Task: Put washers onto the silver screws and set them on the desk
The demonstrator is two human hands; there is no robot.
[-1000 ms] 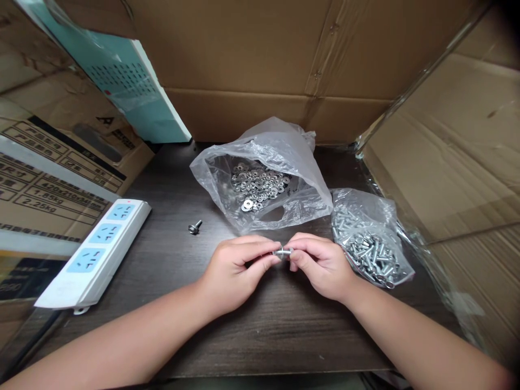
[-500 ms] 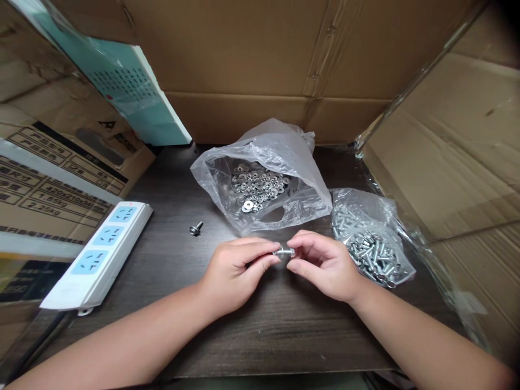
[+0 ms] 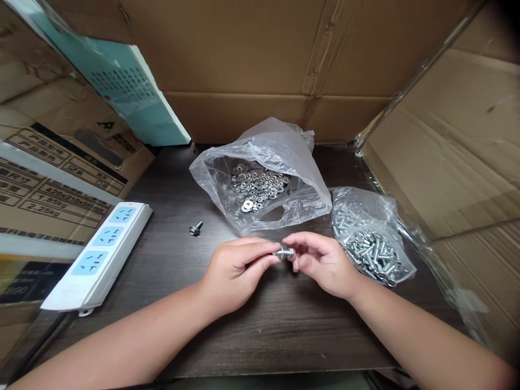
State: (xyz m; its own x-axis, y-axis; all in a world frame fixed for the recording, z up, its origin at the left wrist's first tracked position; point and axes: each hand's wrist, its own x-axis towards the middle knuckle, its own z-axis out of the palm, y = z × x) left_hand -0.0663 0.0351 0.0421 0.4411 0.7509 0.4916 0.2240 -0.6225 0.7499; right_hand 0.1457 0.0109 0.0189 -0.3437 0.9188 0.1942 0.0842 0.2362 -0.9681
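A small silver bolt [image 3: 287, 252] with a washer on it lies level between my two hands. My left hand [image 3: 239, 271] pinches its left end between thumb and forefinger. Around the bolt's right end are the bent fingers of my right hand [image 3: 323, 264], close to it or touching it. Farther left, another bolt with a washer [image 3: 195, 228] rests on the dark table [image 3: 162, 271]. Behind my hands an open plastic bag [image 3: 312, 200] holds many washers and nuts [image 3: 260, 185]. Beside my right hand sits a second clear bag with many bolts [image 3: 376, 257].
A white power strip [image 3: 97, 249] with blue sockets lies along the left, its black cable [image 3: 40, 341] running to the front. Cardboard walls [image 3: 252, 54] enclose the table at the back and sides. A teal printed sheet [image 3: 134, 92] leans at the back left.
My right hand's fingers have shifted around the bolt's right end, with the forefinger farther left and the thumb more bent. My left hand has stayed in place.
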